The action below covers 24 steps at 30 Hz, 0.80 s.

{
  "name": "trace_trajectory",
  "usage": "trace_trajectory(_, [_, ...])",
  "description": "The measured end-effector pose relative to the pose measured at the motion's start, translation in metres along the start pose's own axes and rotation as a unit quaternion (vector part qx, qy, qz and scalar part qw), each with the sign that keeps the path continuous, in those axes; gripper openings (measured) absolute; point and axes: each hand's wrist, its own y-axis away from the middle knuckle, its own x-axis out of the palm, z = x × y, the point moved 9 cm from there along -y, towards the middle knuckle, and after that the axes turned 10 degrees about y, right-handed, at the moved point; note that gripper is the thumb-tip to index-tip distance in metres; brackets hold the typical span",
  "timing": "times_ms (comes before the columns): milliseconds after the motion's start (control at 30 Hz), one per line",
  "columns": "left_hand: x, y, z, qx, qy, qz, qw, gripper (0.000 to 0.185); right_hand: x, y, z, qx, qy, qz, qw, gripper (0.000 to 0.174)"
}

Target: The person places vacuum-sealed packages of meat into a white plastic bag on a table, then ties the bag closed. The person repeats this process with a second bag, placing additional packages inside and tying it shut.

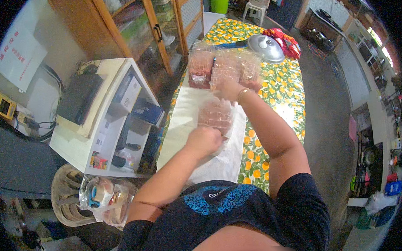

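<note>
A clear plastic-wrapped pack with reddish-brown contents [214, 114] lies on a white cloth [183, 126] in front of me. My left hand [206, 143] is closed on the near end of its plastic wrap. My right hand [231, 90] is at the far end of this pack, just in front of several similar packs; its fingers are partly hidden and blurred, so its hold is unclear. Of those packs, one with a white label [199, 65] stands at the left, one [225, 67] in the middle and one [251, 72] at the right.
The table has an orange-patterned cloth [254, 156]. Behind the packs lie a metal lid [266, 48], a blue object [230, 45] and a red patterned cloth [287, 42]. A white shelf unit [95, 142] stands at the left, beside a plastic chair [62, 196] with a filled plastic bag [110, 200].
</note>
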Motion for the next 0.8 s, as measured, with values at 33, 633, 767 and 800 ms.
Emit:
trace_trajectory(33, [-0.01,0.004,-0.004,0.02,-0.011,-0.007,1.0,0.03,-0.004,0.006,-0.002,0.033,-0.048,0.029,0.998,0.035])
trace_trajectory(633, [-0.08,0.063,0.052,0.126,-0.055,0.065,0.988,0.022,0.018,0.236,0.093,0.261,-0.535,-0.17,0.785,0.022])
trace_trajectory(767, [-0.092,0.093,0.087,0.055,0.052,-0.094,0.993,0.085,0.008,0.259,0.092,0.22,-0.33,-0.207,0.894,0.049])
trace_trajectory(800, [-0.095,0.1,0.095,0.035,0.077,-0.156,0.984,0.106,0.001,0.264,0.092,0.21,-0.288,-0.246,0.902,0.063])
